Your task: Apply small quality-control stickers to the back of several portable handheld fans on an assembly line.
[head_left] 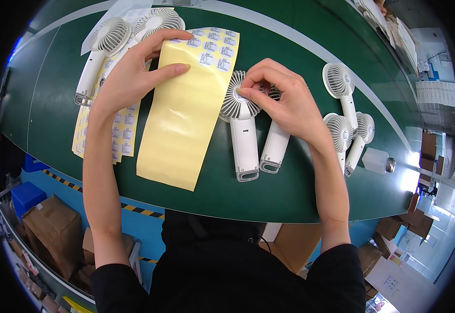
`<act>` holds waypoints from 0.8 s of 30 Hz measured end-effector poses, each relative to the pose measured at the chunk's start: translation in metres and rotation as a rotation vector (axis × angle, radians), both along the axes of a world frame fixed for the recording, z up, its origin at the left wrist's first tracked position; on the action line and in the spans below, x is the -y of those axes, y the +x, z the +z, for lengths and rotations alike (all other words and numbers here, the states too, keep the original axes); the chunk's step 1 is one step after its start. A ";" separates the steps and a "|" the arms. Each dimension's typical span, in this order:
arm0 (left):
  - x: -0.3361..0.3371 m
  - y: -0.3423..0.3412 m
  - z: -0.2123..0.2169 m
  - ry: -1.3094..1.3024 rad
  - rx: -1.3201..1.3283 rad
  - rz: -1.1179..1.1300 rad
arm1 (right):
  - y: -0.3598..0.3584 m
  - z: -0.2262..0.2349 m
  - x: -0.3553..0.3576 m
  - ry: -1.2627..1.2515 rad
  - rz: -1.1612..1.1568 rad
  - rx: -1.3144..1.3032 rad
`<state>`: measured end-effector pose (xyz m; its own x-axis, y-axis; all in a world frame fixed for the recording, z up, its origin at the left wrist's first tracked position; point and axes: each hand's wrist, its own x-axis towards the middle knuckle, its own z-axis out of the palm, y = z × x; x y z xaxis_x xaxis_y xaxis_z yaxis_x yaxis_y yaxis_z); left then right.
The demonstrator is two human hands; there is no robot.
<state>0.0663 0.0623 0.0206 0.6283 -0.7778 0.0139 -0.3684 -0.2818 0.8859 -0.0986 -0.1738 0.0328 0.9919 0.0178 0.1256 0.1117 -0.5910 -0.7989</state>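
My left hand (pixel 136 70) grips the left edge of a long yellow sticker sheet (pixel 178 128), thumb and forefinger on its face and other fingers behind it. Rows of round printed stickers remain at the sheet's top; its lower part is bare backing. Over the head of a white handheld fan (pixel 244 143), my right hand (pixel 282 96) pinches thumb and forefinger at a round sticker (pixel 241 97) on the hub. How firmly the sticker is attached I cannot tell. A second white fan (pixel 275 146) lies just right, its head mostly hidden under my right hand.
Two white fans (pixel 110 36) lie at the far left over more sticker sheets (pixel 128 128). Further white fans (pixel 339 81) lie at the right, beside a translucent bottle (pixel 377 160) on its side. The green table's (pixel 285 201) near edge curves before me. Cardboard boxes (pixel 53 229) stand below left.
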 end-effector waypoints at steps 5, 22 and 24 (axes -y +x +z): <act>0.001 0.001 -0.001 -0.006 0.002 -0.005 | -0.001 -0.001 0.000 -0.017 0.008 0.021; -0.001 0.000 0.009 -0.154 -0.220 -0.024 | -0.004 -0.021 -0.019 -0.323 -0.310 0.183; 0.001 -0.005 0.015 -0.178 -0.258 -0.040 | -0.004 -0.014 -0.027 -0.186 -0.451 0.296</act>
<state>0.0616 0.0612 0.0357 0.5978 -0.8016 -0.0035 -0.1329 -0.1033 0.9857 -0.1031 -0.1472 0.0192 0.8296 -0.3508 0.4344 0.0191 -0.7597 -0.6500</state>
